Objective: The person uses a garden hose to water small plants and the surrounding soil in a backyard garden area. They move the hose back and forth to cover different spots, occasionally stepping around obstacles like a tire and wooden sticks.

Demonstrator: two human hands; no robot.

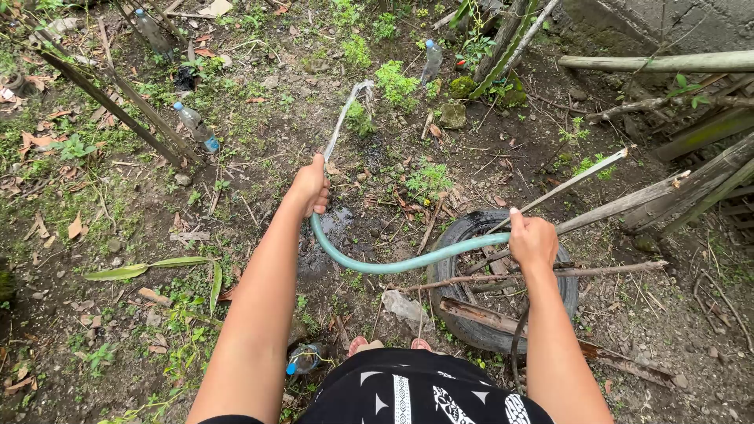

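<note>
Left hand (309,187): closed round the end of the green garden hose (397,262), thumb side up, arm stretched forward over the muddy ground.
Right hand (532,240): closed round the same hose further back, just above the old tyre (463,314).
Hose: sagging in a curve between the two hands, hanging clear of the ground.
Water jet (345,114): leaving the hose end at the left hand, arcing up and away toward the small green plants (395,82).
Wet patch (334,228): dark soil and a puddle just below the left hand.
Tyre: lying flat on the soil under the right hand, with sticks and a weathered plank across it.
Plastic bottles: one (196,127) leaning by the slanted stakes at left, one (431,60) standing upright near the plants, one with a blue cap (303,359) lying near the feet.
Bamboo poles (620,206): slanting in from the right, beside the right hand.
Feet (389,345): toes showing just beside the tyre, above a black patterned garment.
</note>
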